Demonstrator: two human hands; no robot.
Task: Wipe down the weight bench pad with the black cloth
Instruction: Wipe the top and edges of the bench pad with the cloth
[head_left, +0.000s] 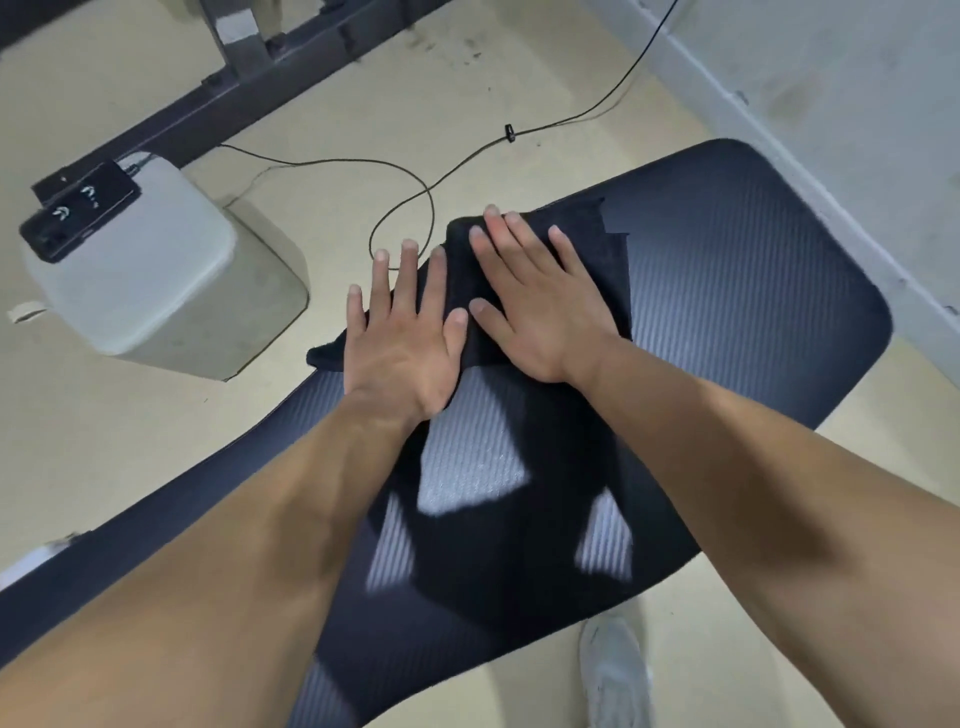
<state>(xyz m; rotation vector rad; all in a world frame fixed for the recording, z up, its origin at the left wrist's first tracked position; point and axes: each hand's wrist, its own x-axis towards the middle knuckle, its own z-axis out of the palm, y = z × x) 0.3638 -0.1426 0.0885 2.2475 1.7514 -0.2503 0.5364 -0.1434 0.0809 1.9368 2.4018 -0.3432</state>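
Note:
The dark ribbed weight bench pad (737, 270) runs from the lower left to the upper right of the head view. A black cloth (587, 244) lies spread on its far-left edge, one corner hanging off over the floor. My left hand (400, 338) presses flat on the cloth's left part, fingers straight and spread. My right hand (535, 301) lies flat on the cloth's middle, its thumb touching my left thumb. Both forearms reach in from the bottom and cast shadows on the pad.
A white box (145, 280) with a black device (78, 208) on top stands on the beige floor at left. A thin black cable (415, 182) loops across the floor beyond the pad. A dark metal frame (249, 67) crosses the top left. A pale wall (857, 78) rises at right, a white shoe (613, 670) below.

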